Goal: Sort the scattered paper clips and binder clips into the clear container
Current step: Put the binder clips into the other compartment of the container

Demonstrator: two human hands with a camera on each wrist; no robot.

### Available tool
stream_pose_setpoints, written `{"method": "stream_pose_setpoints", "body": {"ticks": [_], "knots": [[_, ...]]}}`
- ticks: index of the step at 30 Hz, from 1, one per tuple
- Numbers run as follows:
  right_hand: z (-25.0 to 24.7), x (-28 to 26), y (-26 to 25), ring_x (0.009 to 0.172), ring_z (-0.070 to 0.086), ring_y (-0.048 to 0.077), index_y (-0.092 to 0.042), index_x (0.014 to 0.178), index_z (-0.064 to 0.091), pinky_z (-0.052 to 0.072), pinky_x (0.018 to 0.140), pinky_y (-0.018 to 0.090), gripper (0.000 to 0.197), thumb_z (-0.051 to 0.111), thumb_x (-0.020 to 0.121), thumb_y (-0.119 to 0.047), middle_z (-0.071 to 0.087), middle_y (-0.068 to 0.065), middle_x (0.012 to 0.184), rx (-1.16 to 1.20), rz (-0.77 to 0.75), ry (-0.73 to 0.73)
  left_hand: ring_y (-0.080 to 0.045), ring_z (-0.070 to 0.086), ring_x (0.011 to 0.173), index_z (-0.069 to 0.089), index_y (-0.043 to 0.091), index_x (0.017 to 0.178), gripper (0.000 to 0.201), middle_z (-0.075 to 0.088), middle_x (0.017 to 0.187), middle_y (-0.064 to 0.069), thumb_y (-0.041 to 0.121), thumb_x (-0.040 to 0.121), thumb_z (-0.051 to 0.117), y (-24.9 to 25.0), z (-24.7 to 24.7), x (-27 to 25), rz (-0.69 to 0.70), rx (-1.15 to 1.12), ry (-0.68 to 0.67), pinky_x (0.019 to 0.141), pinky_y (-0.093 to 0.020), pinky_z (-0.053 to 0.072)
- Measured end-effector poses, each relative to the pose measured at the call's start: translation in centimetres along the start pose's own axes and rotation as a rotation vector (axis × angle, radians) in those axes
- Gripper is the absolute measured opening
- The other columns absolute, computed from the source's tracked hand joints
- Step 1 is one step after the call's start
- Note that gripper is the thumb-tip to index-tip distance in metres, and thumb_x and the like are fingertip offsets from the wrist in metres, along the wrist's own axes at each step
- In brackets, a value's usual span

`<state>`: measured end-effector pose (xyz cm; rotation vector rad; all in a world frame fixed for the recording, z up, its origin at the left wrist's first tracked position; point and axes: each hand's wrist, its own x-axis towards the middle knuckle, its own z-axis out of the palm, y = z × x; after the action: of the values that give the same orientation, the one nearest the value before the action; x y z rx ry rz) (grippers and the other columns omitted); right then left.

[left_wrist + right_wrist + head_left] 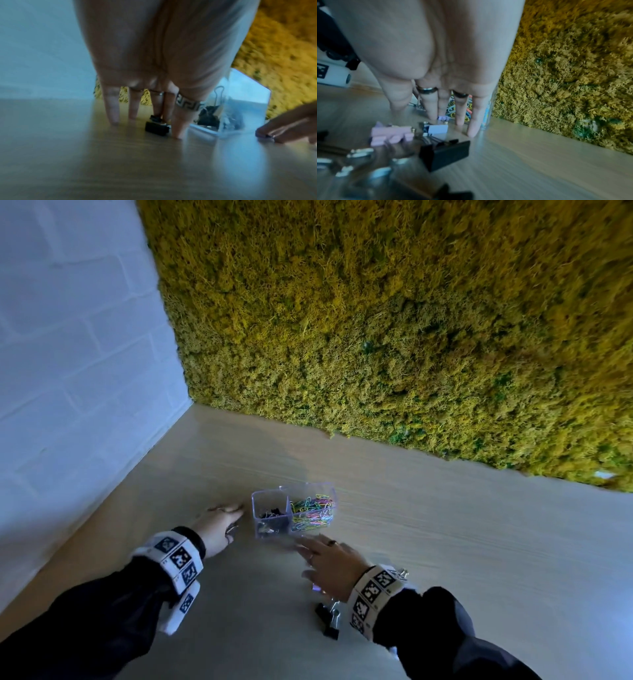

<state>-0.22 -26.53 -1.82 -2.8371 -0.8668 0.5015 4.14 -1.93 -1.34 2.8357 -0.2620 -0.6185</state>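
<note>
The clear container [270, 534] stands mid-table with two compartments: black binder clips on the left, coloured paper clips [313, 510] on the right. My left hand [230, 518] lies just left of it, straight fingers touching the table around a black binder clip [156, 127]. My right hand [317, 558] is spread in front of the container, fingertips [471, 133] on the wood. Under that wrist lie loose binder clips: a pink one [392, 134], a pale one [437, 129] and a black one [445, 152]. Neither hand holds anything.
The wooden table [445, 542] runs back to a yellow-green moss wall [376, 320]. A white brick wall [68, 371] closes the left side. More black and silver binder clips [329, 619] lie near the right wrist.
</note>
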Motion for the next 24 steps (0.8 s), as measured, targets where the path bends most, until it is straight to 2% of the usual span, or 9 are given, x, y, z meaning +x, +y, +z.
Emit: {"method": "stream_pose_setpoints", "body": {"ticks": [2, 4, 7, 10, 13, 16, 19, 22, 24], "knots": [[0.2, -1.1, 0.5, 0.118, 0.052, 0.017, -0.019, 0.116, 0.060, 0.053, 0.088, 0.037, 0.048, 0.029, 0.084, -0.038, 0.050, -0.003, 0.136, 0.091, -0.019, 0.044, -0.019, 0.032, 0.136, 0.031, 0.023, 0.141, 0.056, 0.029, 0.151, 0.004, 0.008, 0.090, 0.050, 0.1, 0.5, -0.7, 0.083, -0.018, -0.021, 0.109, -0.028, 0.027], [0.4, -2.6, 1.7, 0.114, 0.054, 0.013, -0.026, 0.104, 0.065, 0.048, 0.093, 0.030, 0.052, 0.025, 0.079, -0.047, 0.055, -0.010, 0.130, 0.188, -0.007, 0.015, -0.017, 0.046, 0.122, 0.045, 0.027, 0.134, 0.050, 0.048, 0.137, 0.002, 0.006, 0.088, 0.051, 0.0, 0.6, -1.6, 0.103, -0.120, -0.052, 0.100, -0.027, 0.035], [0.3, -5.0, 4.0, 0.112, 0.053, 0.015, -0.031, 0.105, 0.063, 0.042, 0.100, 0.036, 0.054, 0.024, 0.075, -0.054, 0.059, -0.007, 0.121, 0.290, 0.091, 0.187, -0.016, 0.048, 0.113, 0.047, 0.032, 0.127, 0.050, 0.049, 0.130, 0.000, 0.015, 0.083, 0.063, -0.5, 0.3, -2.4, 0.040, -0.259, -0.021, 0.099, -0.032, 0.040], [0.4, -6.9, 5.5, 0.116, 0.045, 0.023, -0.035, 0.127, 0.044, 0.040, 0.100, 0.041, 0.104, -0.009, 0.054, -0.088, 0.045, -0.004, 0.127, 0.161, 0.370, 0.172, -0.025, 0.040, 0.128, 0.037, 0.031, 0.133, 0.068, 0.033, 0.144, -0.008, 0.026, 0.075, 0.072, -0.5, 0.3, -2.9, -0.097, -0.208, -0.079, 0.103, -0.037, 0.038], [1.3, -7.6, 5.7, 0.118, 0.041, 0.031, -0.035, 0.134, 0.034, 0.033, 0.106, 0.038, 0.134, -0.027, 0.028, -0.090, 0.038, 0.004, 0.128, 0.165, 0.492, 0.072, -0.024, 0.047, 0.111, 0.040, 0.027, 0.125, 0.062, 0.039, 0.133, -0.010, 0.025, 0.073, 0.073, 1.1, 1.1, -3.0, -0.148, -0.171, -0.113, 0.090, -0.031, 0.042], [1.5, -8.1, 4.3, 0.119, 0.038, 0.029, -0.038, 0.131, 0.038, 0.031, 0.104, 0.035, 0.131, -0.010, 0.024, -0.098, 0.036, 0.002, 0.125, 0.273, 0.459, 0.053, -0.016, 0.044, 0.085, 0.044, 0.023, 0.119, 0.053, 0.042, 0.111, -0.004, 0.014, 0.075, 0.071, 3.7, 2.8, -3.1, -0.056, -0.256, -0.077, 0.073, -0.027, 0.039], [1.1, -8.2, 2.7, 0.117, 0.033, 0.024, -0.040, 0.127, 0.039, 0.033, 0.103, 0.035, 0.127, 0.009, 0.020, -0.100, 0.031, -0.001, 0.120, 0.358, 0.379, -0.010, -0.010, 0.042, 0.075, 0.042, 0.026, 0.118, 0.054, 0.038, 0.107, -0.003, 0.013, 0.074, 0.072, 6.2, 3.8, -3.2, 0.043, -0.392, -0.114, 0.064, -0.022, 0.039], [1.2, -8.0, 1.8, 0.115, 0.032, 0.025, -0.042, 0.130, 0.035, 0.036, 0.102, 0.038, 0.126, 0.033, 0.016, -0.096, 0.029, 0.000, 0.126, 0.368, 0.326, -0.048, -0.017, 0.042, 0.106, 0.034, 0.025, 0.133, 0.080, 0.030, 0.112, 0.000, 0.024, 0.067, 0.079, 8.1, 4.2, -3.4, 0.110, -0.336, -0.190, 0.085, -0.027, 0.039], [1.6, -7.7, 1.4, 0.117, 0.030, 0.026, -0.044, 0.131, 0.031, 0.041, 0.099, 0.044, 0.116, 0.061, 0.025, -0.083, 0.027, -0.001, 0.128, 0.324, 0.306, -0.050, -0.022, 0.037, 0.117, 0.032, 0.028, 0.135, 0.089, 0.029, 0.116, -0.001, 0.036, 0.061, 0.081, 9.0, 4.6, -3.4, 0.145, -0.192, -0.156, 0.094, -0.032, 0.037]]}}
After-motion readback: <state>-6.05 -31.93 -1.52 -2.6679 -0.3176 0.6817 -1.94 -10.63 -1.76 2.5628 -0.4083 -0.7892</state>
